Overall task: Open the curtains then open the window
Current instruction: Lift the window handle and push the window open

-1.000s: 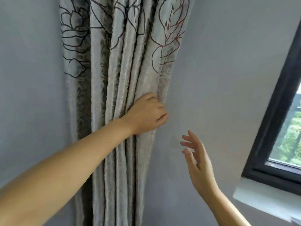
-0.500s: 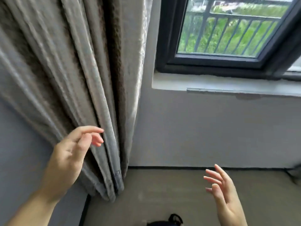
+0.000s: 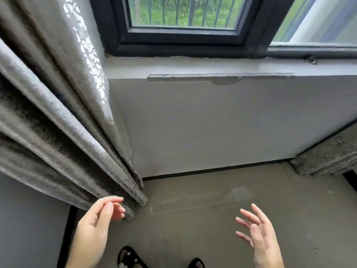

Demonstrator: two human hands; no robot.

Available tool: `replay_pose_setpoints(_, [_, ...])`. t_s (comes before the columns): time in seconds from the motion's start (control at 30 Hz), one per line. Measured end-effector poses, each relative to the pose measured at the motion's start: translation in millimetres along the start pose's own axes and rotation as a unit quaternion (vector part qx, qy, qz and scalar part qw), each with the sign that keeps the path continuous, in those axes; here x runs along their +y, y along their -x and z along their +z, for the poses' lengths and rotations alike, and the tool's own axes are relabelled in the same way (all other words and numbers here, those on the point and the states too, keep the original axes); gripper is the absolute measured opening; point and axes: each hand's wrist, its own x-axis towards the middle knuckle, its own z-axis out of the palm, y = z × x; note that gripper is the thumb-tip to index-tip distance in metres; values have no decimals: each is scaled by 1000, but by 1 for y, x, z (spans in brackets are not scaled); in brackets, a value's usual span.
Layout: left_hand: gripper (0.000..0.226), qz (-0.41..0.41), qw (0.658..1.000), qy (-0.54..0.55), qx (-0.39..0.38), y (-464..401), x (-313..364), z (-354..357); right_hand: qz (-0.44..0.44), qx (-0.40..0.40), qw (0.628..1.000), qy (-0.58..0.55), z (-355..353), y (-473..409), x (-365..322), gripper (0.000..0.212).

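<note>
At far left, the grey patterned fabric curtain (image 3: pixel 58 117) hangs gathered in folds against the wall, its long axis running diagonally down to a hem near the floor. Just beside that hem, the left hand (image 3: pixel 92 227) is held low with fingers loosely curled and spread, gripping nothing; whether a fingertip brushes the cloth cannot be told. Above centre, the black-framed glass window (image 3: pixel 181 20) sits over a grey painted sill (image 3: pixel 193 66), its sash appearing shut, with railings and foliage beyond the pane. At lower right, the right hand (image 3: pixel 258 235) is likewise empty, fingers splayed, palm turned inward. A second gathered curtain panel (image 3: pixel 328 157) lies at the right edge. The window lies up and ahead of both hands, well apart from each; the right hand appears somewhat better placed beneath the frame's inner upright, so the coming reach is judged upward and forward.
</note>
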Motion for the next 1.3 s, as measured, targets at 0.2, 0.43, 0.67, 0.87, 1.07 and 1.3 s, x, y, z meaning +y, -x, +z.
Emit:
replay_pose_setpoints(0.2, [48, 15, 1000, 16, -22, 18, 15, 106, -9, 11, 1000, -3, -82, -43, 2, 39])
replay_pose_setpoints(0.43, [58, -7, 999, -1, 31, -2, 19, 150, 7, 18, 998, -66, -135, -123, -13, 95])
replay_pose_setpoints(0.67, [33, 34, 998, 6, 49, -97, 44, 218, -37, 45, 996, -70, -155, -245, -29, 33])
replay_pose_setpoints(0.87, [22, 96, 995, 2, 20, -198, 111, 278, -57, 33, 996, -67, -135, -367, -95, 24])
replay_pose_setpoints(1.07, [13, 174, 985, 2, -18, -267, 178, 320, -218, 9, 976, -15, -112, -445, -160, 42])
replay_pose_setpoints(1.3, [25, 385, 921, -40, -28, -334, 318, 360, -439, -84, 891, 79, -73, -523, -305, 42])
